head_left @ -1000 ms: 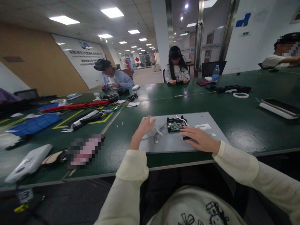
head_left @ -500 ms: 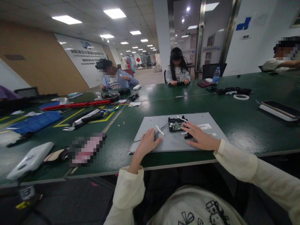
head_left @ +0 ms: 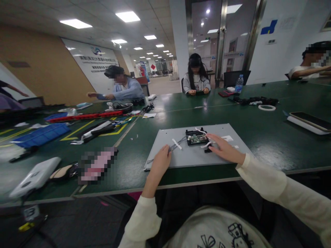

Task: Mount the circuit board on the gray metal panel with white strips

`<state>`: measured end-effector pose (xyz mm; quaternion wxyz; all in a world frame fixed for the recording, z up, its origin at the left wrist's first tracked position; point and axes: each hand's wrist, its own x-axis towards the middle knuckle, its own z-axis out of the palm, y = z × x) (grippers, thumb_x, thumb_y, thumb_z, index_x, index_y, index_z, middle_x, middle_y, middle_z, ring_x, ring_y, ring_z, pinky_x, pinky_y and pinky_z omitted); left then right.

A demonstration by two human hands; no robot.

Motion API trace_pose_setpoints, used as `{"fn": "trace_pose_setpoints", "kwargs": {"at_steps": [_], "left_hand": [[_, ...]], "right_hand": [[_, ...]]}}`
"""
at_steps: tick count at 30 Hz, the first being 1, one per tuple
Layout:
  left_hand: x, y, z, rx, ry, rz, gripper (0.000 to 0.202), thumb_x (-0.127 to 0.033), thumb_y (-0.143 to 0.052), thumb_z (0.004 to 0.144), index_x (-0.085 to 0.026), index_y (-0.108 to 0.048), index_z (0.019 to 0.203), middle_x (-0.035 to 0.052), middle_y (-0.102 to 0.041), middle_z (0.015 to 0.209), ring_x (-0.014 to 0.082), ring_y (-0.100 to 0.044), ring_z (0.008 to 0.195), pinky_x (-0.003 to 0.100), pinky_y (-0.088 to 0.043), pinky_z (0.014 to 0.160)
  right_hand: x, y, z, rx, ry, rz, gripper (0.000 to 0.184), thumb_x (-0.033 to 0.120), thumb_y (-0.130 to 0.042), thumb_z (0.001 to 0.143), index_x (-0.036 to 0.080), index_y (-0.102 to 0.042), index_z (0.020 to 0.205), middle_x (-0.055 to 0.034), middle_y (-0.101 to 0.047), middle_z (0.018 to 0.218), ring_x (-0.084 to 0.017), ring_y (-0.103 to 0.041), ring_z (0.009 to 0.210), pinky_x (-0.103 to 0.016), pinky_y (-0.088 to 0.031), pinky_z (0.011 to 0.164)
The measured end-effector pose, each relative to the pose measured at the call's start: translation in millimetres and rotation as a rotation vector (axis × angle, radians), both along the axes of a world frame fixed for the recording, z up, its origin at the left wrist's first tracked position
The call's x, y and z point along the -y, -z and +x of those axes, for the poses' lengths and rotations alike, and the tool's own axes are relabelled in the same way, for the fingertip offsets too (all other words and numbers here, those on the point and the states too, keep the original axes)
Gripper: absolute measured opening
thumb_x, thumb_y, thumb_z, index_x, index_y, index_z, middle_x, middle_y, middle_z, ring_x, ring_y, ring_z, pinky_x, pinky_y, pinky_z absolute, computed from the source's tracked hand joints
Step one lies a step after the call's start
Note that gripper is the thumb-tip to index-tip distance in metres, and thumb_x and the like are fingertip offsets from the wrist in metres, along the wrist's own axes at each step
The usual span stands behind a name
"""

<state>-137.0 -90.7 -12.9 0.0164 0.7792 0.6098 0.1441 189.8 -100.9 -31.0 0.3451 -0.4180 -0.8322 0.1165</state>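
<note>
A flat grey panel [head_left: 165, 137] lies on the table in front of me. Fixed on it is a black frame with a green circuit board [head_left: 196, 138], with thin grey cables [head_left: 178, 143] running out to its left. A white tape strip [head_left: 177, 144] crosses these cables. My left hand [head_left: 160, 162] is closed around the cables at the panel's left part, its fingertips partly hidden. My right hand [head_left: 226, 148] reaches over the board's right side, fingers stretched and thumb apart, close to another white strip [head_left: 206, 145] and a small black piece [head_left: 208, 150].
A blue tray [head_left: 41, 135], a white device [head_left: 34, 177] and a pink item [head_left: 99, 164] lie to the left. A phone on a white box [head_left: 307, 124], a tape roll [head_left: 267, 107] and a water bottle [head_left: 239, 83] are to the right. Other people sit around the table.
My left hand has gone from spread fingers to closed at the cables. My right hand has drawn back slightly rightward, uncovering more of the board. The person at the left has stretched out an arm.
</note>
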Motion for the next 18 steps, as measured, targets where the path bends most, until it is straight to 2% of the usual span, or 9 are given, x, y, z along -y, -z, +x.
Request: {"fn": "trace_pose_setpoints", "kwargs": {"at_steps": [3,7,12,18], "left_hand": [[1,-9.1,2,-0.024,-0.063,0.013,0.022,-0.017,-0.043,0.088,-0.016,-0.057,0.105,0.0133,-0.063,0.113,0.0243,-0.059,0.107,0.035,-0.044,0.094],[-2,-16.2,6,-0.12,-0.098,0.068,0.014,-0.018,-0.046,0.087,-0.017,-0.059,0.093,0.0129,-0.061,0.103,0.0255,-0.058,0.1,0.037,-0.044,0.091],[-5,-9.9,7,-0.161,-0.121,0.088,0.015,-0.022,-0.045,0.089,-0.018,-0.058,0.095,0.0129,-0.059,0.103,0.0268,-0.055,0.1,0.038,-0.043,0.089],[-5,-1.5,5,-0.166,-0.137,0.091,0.015,-0.026,-0.045,0.091,-0.018,-0.057,0.095,0.013,-0.057,0.105,0.0265,-0.053,0.1,0.037,-0.043,0.086]], "right_hand": [[-5,-7.0,8,-0.104,0.124,-0.073,0.048,0.042,-0.045,0.093,0.027,-0.045,0.139,-0.0072,-0.048,0.14,-0.025,-0.046,0.129,-0.047,-0.038,0.108],[-26,-15.4,24,-0.105,0.127,-0.178,0.047,0.041,-0.049,0.09,0.026,-0.052,0.134,-0.0072,-0.052,0.137,-0.026,-0.05,0.125,-0.046,-0.043,0.103],[-66,-10.2,30,-0.05,0.093,-0.276,0.059,0.05,-0.056,0.086,0.026,-0.047,0.139,-0.0086,-0.047,0.142,-0.028,-0.049,0.126,-0.048,-0.04,0.105],[-93,-9.1,10,0.003,-0.009,-0.356,0.077,0.057,-0.063,0.08,0.024,-0.039,0.145,-0.0101,-0.033,0.152,-0.029,-0.035,0.137,-0.047,-0.03,0.112]]}}
